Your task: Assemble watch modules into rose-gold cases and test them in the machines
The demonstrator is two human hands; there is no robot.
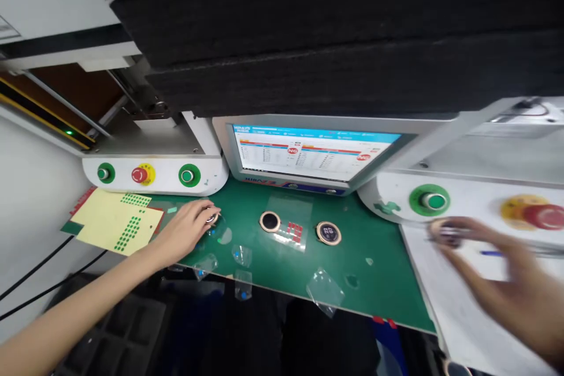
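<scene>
- The green mat (388, 282) is our landmark — behind it stands the monitor (308, 155), showing red marks.
- Yellow sheets (110, 220) of green dots lie at the mat's left end.
- Our left hand (187, 229) rests on the mat's left part, fingers curled down around a small round part (212, 217). We judge this a pick-up or set-down.
- Our right hand (493, 258) hovers off the mat's right edge, blurred, fingertips pinching a second disc (445, 232) below the green button (430, 200).
- Two rings (269, 221) lie mid-mat; clear films (325, 289) sit near its front edge.
- Next calls for a steady, aligned placement, we judge.
</scene>
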